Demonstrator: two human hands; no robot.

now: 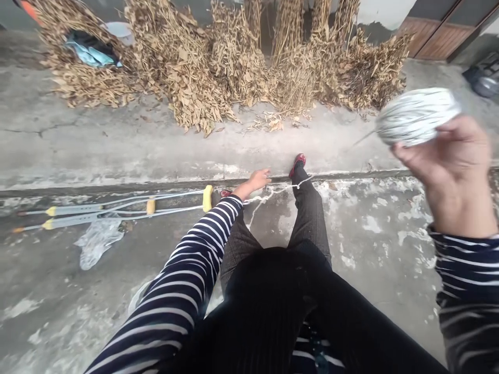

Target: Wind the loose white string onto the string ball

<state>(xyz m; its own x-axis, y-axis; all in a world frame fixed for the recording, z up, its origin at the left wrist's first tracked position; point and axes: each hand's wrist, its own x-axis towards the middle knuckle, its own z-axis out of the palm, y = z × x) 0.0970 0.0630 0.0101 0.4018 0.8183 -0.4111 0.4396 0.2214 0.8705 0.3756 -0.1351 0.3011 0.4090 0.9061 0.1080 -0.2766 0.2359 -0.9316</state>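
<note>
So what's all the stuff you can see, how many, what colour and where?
string ball: one, white, upper right
loose string: at least one piece, white, middle
crutches: two, grey and yellow, ground at left
plastic bag: one, clear, beside the crutches
dried plants: many, tan, along the top
cloth: one bundle, black and light blue, upper left
door: one, brown below, upper right
ground: grey, all around
shoes: two, red, middle
sleeves: two, navy and white, both sides
left hand: one, bare, middle
right hand: one, bare, right, holding the string ball
</note>
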